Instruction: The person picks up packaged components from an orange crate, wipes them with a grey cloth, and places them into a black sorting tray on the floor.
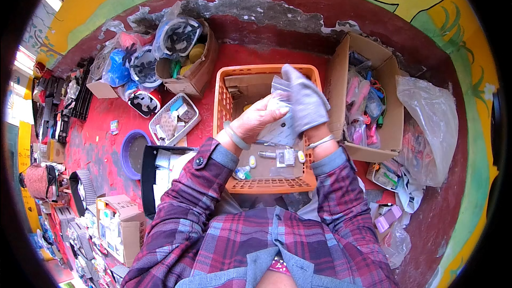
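**Clear bag up in both hands over the basket, not set down; loose parts lay in basket**

Bare left hand (255, 121): fingers narrow, thumb pressed in, looked like a pinch on a clear plastic bag (279, 86). Right hand (308, 102), in a grey glove, overlapped the left fingertips; its grip was hidden behind the glove, so couldn't tell if it held or only touched.

Bag was above the middle of the orange basket (272, 185), well short of its near edge. A flat clear packet (278, 132) showed just below the hands; couldn't tell if it was part of the same bag.

Progress, judged from this view: bag was in hand and being handled, not yet put down. Couldn't tell if it was opened, filled or sealed. Unbagged on the basket floor, toward the near edge: one white-and-yellow oval piece (252, 161) nearer the left side, a second oval (302, 157) by the right side, a metal cylinder (267, 154) between them, with a small clear packet (287, 157) just beside it. A small bag with green and blue bits (242, 173) sat at the near left corner.

Outside: open carton (337, 88) stood off the basket's right edge, with pink bagged goods (360, 96) inside.
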The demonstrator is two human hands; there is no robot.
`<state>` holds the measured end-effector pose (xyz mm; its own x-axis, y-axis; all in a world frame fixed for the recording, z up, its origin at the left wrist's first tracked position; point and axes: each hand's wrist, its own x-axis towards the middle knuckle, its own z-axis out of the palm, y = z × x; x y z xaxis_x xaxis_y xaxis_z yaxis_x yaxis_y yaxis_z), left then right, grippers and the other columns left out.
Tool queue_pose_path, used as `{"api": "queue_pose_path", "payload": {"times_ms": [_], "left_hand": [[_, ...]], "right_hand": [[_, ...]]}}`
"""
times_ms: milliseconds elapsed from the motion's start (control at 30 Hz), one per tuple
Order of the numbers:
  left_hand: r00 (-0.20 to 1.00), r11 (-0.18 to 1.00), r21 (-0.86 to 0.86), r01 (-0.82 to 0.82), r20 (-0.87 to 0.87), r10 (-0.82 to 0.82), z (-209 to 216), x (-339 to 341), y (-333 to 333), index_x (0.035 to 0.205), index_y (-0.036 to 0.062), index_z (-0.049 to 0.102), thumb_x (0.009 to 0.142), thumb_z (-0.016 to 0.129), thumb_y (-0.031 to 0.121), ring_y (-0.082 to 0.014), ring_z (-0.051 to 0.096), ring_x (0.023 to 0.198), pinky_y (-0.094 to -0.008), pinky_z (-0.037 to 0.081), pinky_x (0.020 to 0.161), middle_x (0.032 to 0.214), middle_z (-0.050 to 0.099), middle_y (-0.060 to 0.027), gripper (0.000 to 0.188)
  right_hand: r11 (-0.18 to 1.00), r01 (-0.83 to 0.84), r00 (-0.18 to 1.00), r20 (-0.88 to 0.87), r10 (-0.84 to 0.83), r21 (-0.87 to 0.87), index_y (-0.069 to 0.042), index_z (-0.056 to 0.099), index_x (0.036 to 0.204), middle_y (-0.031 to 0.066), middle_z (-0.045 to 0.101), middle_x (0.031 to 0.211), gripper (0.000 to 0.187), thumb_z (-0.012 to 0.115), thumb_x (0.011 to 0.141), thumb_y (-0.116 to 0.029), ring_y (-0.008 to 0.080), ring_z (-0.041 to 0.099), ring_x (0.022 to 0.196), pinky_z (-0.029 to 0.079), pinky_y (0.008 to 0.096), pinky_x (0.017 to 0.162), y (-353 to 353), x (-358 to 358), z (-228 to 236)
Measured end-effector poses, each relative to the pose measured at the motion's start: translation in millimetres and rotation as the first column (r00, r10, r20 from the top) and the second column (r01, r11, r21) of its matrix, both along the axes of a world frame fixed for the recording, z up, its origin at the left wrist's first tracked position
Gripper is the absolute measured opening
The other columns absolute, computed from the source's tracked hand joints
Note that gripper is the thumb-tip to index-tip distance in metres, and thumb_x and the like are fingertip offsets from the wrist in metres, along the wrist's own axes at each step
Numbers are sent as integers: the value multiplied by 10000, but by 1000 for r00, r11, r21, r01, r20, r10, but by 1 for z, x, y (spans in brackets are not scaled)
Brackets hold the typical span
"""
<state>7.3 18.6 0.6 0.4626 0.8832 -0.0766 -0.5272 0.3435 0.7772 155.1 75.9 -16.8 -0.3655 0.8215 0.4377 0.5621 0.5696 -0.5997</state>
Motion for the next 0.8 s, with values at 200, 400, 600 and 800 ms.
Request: {"api": "queue_pose_path", "payload": {"times_ms": [200,400,600,800], "left_hand": [[999,998,-54,-41,34,43,6,-8,-2,1309,16,425,847,610,104,-163,540,1075,-317,436,930,1185,558,-72,506],[976,987,121,-101,-180,122,-22,1,-3,1255,24,505,899,568,127,-173,527,1087,-323,424,934,1222,550,-72,376],[943,897,441,17,-307,133,-33,-3,2,1272,20,484,903,561,135,-152,494,1103,-317,406,948,1221,540,-64,394],[961,929,336,158,-270,-66,-8,4,-7,1356,17,373,867,516,37,-145,453,1151,-305,360,994,1260,504,-52,510]], "right_hand": [[975,-206,777,-619,112,-82,-25,447,1308,124,470,1327,407,499,925,-151,249,442,1223,323,335,1048,0,17,21],[971,-133,974,207,91,201,-54,518,1235,163,543,1200,408,528,836,-137,299,531,1099,391,406,977,-37,-27,10],[988,14,874,478,-87,154,-65,628,1057,133,619,1035,304,556,767,-122,281,606,938,472,384,827,-39,-34,34],[992,-65,979,184,85,-108,-113,682,752,131,655,764,81,643,686,-141,296,661,733,524,372,675,-9,-7,18]]}}
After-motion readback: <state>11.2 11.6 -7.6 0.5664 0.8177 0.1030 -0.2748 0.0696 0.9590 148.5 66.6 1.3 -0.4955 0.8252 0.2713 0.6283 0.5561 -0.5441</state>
